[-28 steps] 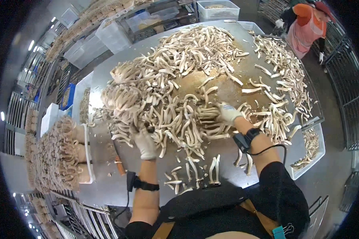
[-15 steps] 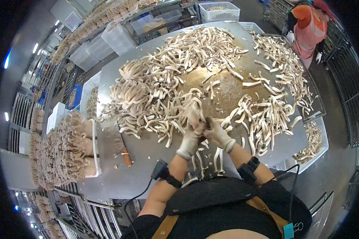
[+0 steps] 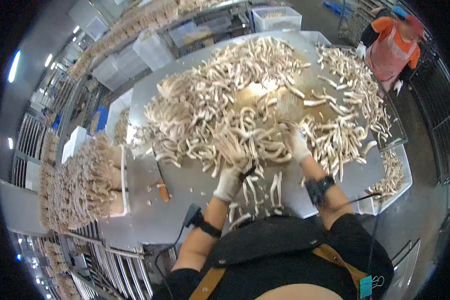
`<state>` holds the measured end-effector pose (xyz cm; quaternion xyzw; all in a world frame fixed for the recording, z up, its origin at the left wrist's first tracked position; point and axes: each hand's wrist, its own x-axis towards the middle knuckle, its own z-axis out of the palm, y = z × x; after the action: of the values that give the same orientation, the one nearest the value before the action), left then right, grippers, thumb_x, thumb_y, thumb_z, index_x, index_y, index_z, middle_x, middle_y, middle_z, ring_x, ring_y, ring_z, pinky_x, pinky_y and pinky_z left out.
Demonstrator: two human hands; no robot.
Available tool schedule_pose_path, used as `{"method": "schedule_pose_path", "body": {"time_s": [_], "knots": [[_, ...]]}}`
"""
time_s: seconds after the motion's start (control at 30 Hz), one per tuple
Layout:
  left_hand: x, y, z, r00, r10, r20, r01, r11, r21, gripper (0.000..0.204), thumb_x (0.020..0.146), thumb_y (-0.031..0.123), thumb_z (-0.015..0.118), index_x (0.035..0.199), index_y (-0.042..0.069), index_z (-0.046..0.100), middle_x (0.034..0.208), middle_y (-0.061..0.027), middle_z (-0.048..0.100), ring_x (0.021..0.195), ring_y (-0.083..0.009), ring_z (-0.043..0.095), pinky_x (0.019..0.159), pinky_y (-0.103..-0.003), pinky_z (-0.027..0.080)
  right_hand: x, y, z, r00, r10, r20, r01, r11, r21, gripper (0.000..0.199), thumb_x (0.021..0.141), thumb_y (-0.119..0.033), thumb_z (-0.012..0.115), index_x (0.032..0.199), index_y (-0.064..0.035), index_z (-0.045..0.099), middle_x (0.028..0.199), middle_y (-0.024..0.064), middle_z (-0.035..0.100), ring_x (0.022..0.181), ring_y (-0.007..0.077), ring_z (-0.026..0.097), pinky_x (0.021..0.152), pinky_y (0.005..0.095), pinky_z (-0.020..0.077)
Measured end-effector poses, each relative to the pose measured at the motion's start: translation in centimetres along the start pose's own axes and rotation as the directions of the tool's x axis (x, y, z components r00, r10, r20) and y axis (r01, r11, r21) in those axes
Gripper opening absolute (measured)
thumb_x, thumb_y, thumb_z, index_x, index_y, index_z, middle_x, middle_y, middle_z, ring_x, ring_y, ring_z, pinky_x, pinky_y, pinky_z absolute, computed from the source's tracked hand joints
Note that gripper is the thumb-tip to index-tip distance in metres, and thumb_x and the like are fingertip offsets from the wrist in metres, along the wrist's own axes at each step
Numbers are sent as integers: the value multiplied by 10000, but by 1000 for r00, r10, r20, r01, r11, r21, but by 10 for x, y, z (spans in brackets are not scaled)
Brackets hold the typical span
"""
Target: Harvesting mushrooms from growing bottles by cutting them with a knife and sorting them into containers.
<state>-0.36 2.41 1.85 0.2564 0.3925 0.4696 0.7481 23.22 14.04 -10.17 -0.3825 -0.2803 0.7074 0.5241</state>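
My left hand (image 3: 230,182), in a pale glove, closes round the base of a clump of long-stemmed mushrooms (image 3: 229,147) held over the metal table. My right hand (image 3: 297,142), also gloved, is to its right at the edge of a heap of loose mushrooms (image 3: 335,142). Its fingers are blurred, so what they hold, if anything, is unclear. Between the hands lie thick pale mushroom stems (image 3: 269,147). A few cut stems (image 3: 276,189) lie close to my body. A knife with an orange-brown handle (image 3: 162,191) rests on the table to the left.
A large mushroom pile (image 3: 240,65) spreads across the table (image 3: 180,210). Mushroom clumps fill a white crate (image 3: 125,185) at the left. White bins (image 3: 407,170) stand at the right and far edges. A person in a pink apron (image 3: 387,55) stands far right.
My hands have moved apart: the right away to the right, the left slightly left with the clump. More stems lie between them. The person at far right has turned.
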Motion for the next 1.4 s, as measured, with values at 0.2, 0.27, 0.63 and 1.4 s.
{"method": "schedule_pose_path", "body": {"time_s": [0.2, 0.27, 0.63, 1.4], "knots": [[1, -29, -30, 959, 266, 97, -283, 878, 387, 398, 879, 141, 565, 1238, 45, 425, 1090, -80, 561, 987, -199, 564, 888, -351, 469, -51, 10, 95, 809, -353, 470, 577, 633, -516, 385, 825, -253, 622, 1128, -29, 539, 1068, 92, 565, 980, 216, 531, 901, 363, 403], [-2, -20, -21, 972, 186, 142, -211, 960, 183, 395, 880, 91, 533, 1251, 38, 410, 1095, -90, 561, 988, -211, 572, 888, -350, 476, -102, -22, 152, 740, -301, 601, 656, 129, -743, 326, 817, -202, 636, 1083, -45, 532, 1034, 83, 553, 899, 186, 537, 851, 344, 449], [-8, 13, 5, 968, 226, -112, -204, 962, 181, 478, 856, 152, 613, 1238, 18, 358, 1090, -85, 524, 950, -202, 562, 804, -324, 511, -89, -35, 125, 983, 95, 160, -121, 980, 160, 536, 797, 33, 613, 1276, -19, 377, 1164, 98, 515, 989, 155, 553, 813, 254, 480], [-11, 2, 4, 975, 221, 7, -211, 921, 329, 327, 934, 206, 491, 1178, -8, 454, 886, -62, 598, 712, -94, 572, 624, -221, 495, -82, -20, 126, 915, 219, 339, -179, 973, -145, 454, 837, 18, 575, 1251, -35, 395, 984, 40, 598, 949, 109, 585, 762, 241, 494]]}}
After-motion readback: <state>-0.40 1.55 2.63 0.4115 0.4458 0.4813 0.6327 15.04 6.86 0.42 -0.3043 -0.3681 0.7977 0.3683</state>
